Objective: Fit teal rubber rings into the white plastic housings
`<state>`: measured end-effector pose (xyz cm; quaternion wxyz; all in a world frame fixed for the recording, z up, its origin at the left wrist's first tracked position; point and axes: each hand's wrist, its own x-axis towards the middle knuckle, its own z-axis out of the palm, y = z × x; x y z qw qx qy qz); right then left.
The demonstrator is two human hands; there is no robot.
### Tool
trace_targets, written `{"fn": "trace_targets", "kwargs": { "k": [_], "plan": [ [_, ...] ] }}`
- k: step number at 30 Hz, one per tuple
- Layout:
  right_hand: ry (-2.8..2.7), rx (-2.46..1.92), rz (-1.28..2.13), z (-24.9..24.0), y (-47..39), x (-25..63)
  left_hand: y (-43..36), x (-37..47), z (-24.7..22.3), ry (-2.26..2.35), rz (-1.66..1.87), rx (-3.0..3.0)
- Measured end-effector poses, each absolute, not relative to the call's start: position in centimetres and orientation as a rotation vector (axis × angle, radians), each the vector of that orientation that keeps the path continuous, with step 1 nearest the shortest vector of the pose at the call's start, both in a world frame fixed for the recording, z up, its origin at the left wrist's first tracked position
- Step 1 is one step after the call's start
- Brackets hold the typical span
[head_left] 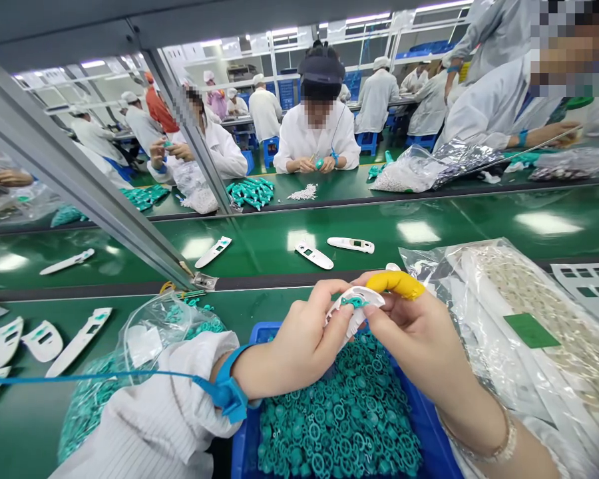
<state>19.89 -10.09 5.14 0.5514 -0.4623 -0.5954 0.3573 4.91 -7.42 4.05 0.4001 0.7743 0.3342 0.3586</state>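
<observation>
Between my two hands is a white plastic shell (368,297), its inner side turned toward me, held above the blue bin. A small teal plastic part (354,302) sits in the shell. My left hand (307,329), with a blue strap round its wrist, pinches the shell's left side, thumb by the teal part. My right hand (409,326) grips the shell's right side with thumb and fingers; a yellow cover wraps one finger. Below them, the blue bin (249,412) holds a heap of small teal ring-shaped parts (339,419). The shell's lower end is partly hidden by my fingers.
White shells (80,342) lie at the left, near a clear bag of teal parts (94,399). A bag of pale metallic parts (534,319) lies at right. More shells (314,254) rest on the green conveyor (259,233). A metal post (104,153) slants across the left. Co-workers sit opposite.
</observation>
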Motion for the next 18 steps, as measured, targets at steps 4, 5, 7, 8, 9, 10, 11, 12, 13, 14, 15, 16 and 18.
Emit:
{"fn": "trace_targets", "kwargs": {
  "k": [4,5,7,8,9,10,11,12,13,14,15,16,18],
  "plan": [
    [-1.457,-1.125,0.840,5.1,-9.8,19.8,-6.9,4.8,3.8,0.888,0.899,1.984],
    [-1.461,-1.120,0.853,5.1,-9.7,19.8,-6.7,4.7,3.8,0.892,0.898,1.979],
    [-1.449,-1.104,0.873,5.1,-9.5,19.8,-6.5,4.6,3.7,0.896,0.894,1.982],
    [-1.440,-1.099,0.876,5.1,-9.5,19.8,-6.4,4.6,3.7,0.900,0.898,1.993],
    [-1.433,-1.101,0.873,5.1,-9.4,19.8,-6.4,4.6,3.6,0.906,0.903,2.009],
    [-1.432,-1.108,0.869,5.0,-9.4,19.7,-6.5,4.7,3.6,0.911,0.911,2.026],
    [-1.436,-1.116,0.867,5.0,-9.3,19.7,-6.7,4.7,3.5,0.913,0.919,2.038],
    [-1.442,-1.122,0.870,4.9,-9.3,19.6,-6.9,4.8,3.5,0.909,0.923,2.042],
    [-1.449,-1.125,0.878,4.8,-9.3,19.5,-6.9,4.9,3.4,0.902,0.924,2.039],
    [-1.455,-1.124,0.888,4.6,-9.3,19.5,-6.8,4.9,3.3,0.892,0.919,2.029],
    [-1.466,-1.121,0.888,4.5,-9.4,19.6,-6.4,4.8,3.3,0.889,0.916,2.013],
    [-1.482,-1.123,0.873,4.3,-9.3,19.7,-5.5,4.7,3.3,0.903,0.924,1.999],
    [-1.531,-1.154,0.787,3.8,-9.0,20.4,-2.3,4.0,3.2,1.056,0.986,1.993]
  ]
}}
